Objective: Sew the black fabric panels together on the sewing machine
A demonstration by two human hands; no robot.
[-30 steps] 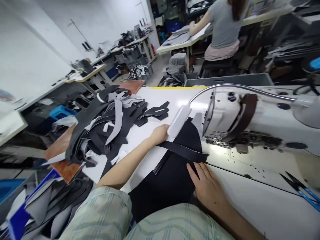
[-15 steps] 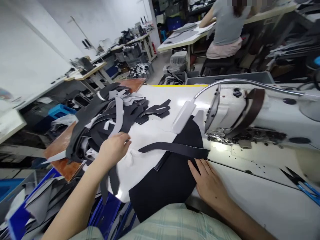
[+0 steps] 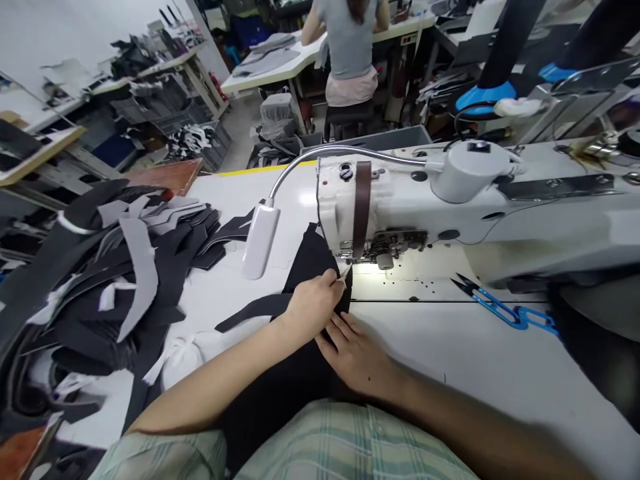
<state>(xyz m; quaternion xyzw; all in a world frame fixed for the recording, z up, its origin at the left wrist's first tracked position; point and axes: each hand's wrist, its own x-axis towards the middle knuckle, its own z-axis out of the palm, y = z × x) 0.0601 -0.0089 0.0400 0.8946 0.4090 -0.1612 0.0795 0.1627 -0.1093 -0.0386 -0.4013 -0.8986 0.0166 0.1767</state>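
Observation:
My left hand (image 3: pixel 316 303) is closed in a pinch just in front of the sewing machine's needle area. From its fingertips a thin, pale, pointed thing (image 3: pixel 346 271) sticks out, too small to name. My right hand (image 3: pixel 356 348) lies with fingers stretched out on the black fabric panel (image 3: pixel 307 257), close beside the left one. On that panel rests a curved black strip (image 3: pixel 253 310), partly covered by my left hand and forearm. The white sewing machine (image 3: pixel 345 207) has a brown band around its head, and the panel's edge reaches its presser foot area.
A gooseneck lamp (image 3: pixel 261 241) hangs over the table left of the machine. Blue-handled thread snips (image 3: pixel 507 310) lie to the right. Black and grey cut strips (image 3: pixel 137 267) are heaped at left, near a tied white bundle (image 3: pixel 183 357). Beyond, a person (image 3: pixel 347 47) sits at another table.
My view has swung to the right. My left hand has gone from beside the strip heap to the machine's needle area. My right hand stays on the panel, which now lies nearer the needle.

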